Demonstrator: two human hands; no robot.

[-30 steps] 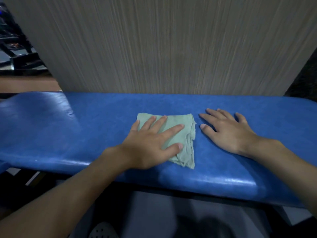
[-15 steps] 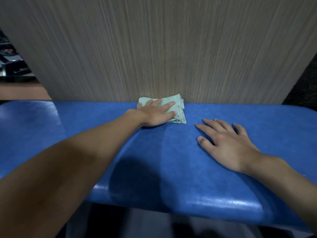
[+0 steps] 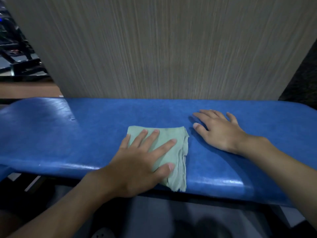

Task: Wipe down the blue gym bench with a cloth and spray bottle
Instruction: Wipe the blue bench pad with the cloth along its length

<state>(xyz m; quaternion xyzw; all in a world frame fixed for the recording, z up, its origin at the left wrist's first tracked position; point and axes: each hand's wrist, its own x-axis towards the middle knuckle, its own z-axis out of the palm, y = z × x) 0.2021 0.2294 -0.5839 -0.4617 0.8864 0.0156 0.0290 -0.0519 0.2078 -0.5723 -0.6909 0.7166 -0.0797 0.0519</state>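
Behind the desk stands a grey, vertically grained wall panel (image 3: 171, 48), the biggest thing we see; we say nothing of the spray bottle, which is not in view. Below it the blue gym bench (image 3: 51, 134), our desk, runs across the frame, its vinyl glossy along the near edge. Our left hand (image 3: 137, 165) lies flat on the pale green cloth (image 3: 178, 152), fingers (image 3: 164, 146) spread wide and pressing down, not curled around it. Our right hand (image 3: 221, 133) rests just beside the cloth, palm down on bare vinyl, splayed and holding nothing. The folded cloth sits at the middle of the desk, its frayed lower corner hanging over the near edge. We judge it light, soft and limp, likely to bunch on slick vinyl, so broad palm pressure over its centre should steer it best.
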